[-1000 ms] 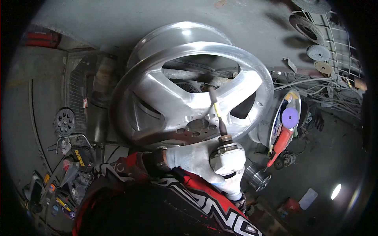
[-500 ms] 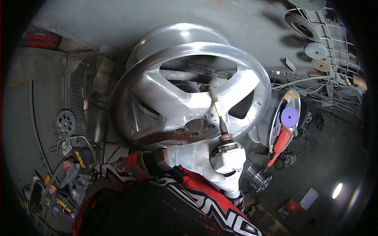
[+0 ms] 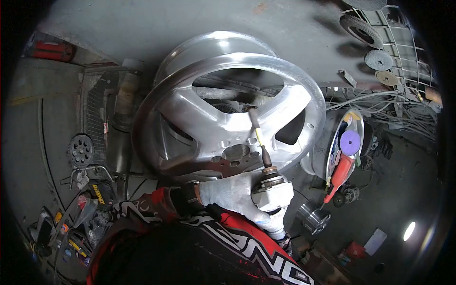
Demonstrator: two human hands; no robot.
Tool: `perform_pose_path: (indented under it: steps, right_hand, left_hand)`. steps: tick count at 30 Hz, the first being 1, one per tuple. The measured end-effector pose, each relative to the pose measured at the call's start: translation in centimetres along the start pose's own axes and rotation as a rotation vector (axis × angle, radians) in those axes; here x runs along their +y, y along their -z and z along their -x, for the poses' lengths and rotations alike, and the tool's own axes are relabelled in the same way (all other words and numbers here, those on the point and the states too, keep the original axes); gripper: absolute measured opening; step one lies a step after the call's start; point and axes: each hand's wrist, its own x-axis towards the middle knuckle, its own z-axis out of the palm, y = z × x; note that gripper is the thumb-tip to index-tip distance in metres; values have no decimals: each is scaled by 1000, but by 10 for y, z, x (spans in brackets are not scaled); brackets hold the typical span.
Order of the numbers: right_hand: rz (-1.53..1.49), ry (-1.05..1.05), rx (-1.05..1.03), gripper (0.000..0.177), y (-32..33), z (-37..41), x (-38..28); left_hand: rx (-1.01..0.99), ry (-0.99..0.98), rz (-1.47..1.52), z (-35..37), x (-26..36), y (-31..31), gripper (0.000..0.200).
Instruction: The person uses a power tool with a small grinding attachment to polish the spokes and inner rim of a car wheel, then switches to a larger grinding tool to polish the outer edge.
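At far left a perforated metal disc [image 3: 80, 151] leans by the wall, with a yellow-and-black DeWalt tool [image 3: 97, 192] in the clutter below it. Our left hand [image 3: 232, 194], in a white glove, comes across from the red-and-black sleeve [image 3: 156, 202], its fingers curled tight round the nose of the die grinder [image 3: 273, 190]. A second white glove, our right hand [image 3: 278, 227], shows just beneath the tool; we cannot tell how its fingers lie. The grinder's long shaft [image 3: 259, 137] reaches up over the hub to a spoke of the alloy wheel rim [image 3: 190, 109], which stands on edge straight ahead against the grey wall.

We judge the long, thin shaft to be the weak point. If its tip catches the spoke's edge, it could chatter, kick sideways and gouge the face. The rim is bare aluminium with broad spokes, bright on the lip and duller in patches. To the right, a red angle grinder [image 3: 339, 171] with a purple disc rests against another rim [image 3: 319, 156].
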Motion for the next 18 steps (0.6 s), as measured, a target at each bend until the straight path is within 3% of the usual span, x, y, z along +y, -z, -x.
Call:
perform_pose_path:
  steps: [3,9,15,18]
  right_hand:
    - [-94,-118,54,100,3,4,10]
    - [88,44,20,101,4,5,14]
    - [-84,-78,112,106,0,10,9]
    - [37,-7,31,107,2,7,4]
  left_hand:
    - [6,25,-42,-1,-5,-2,50]
    - [31,41,-13,1,-3,-5,55]
    - [48,85,24,5,8,-5,60]
    - [67,96,83,10,12,-7,57]
